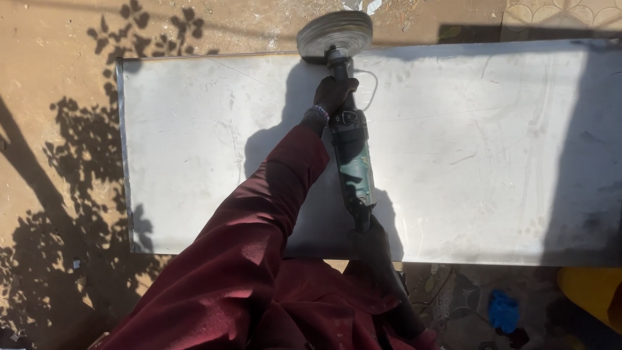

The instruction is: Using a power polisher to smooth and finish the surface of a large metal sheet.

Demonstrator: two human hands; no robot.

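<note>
Head view shows the polishing disc [335, 34] at the far edge of the metal sheet [466, 149], whose scuffed surface suggests much polishing remains. Left hand [334, 94] fingers wrap the grinder [353, 162] neck; right hand [370, 234] closes around its rear handle.

One small label shows: a dark, roughly square badge [348, 117] with a pale mark on it. It sits on the black neck of the grinder [355, 162], just beside the wrist of the left hand [334, 93], which grips that neck. Further back, toward the right hand [372, 236] closed on the rear handle, the green body bears a faint pale strip, too blurred to tell if it is a label
</note>
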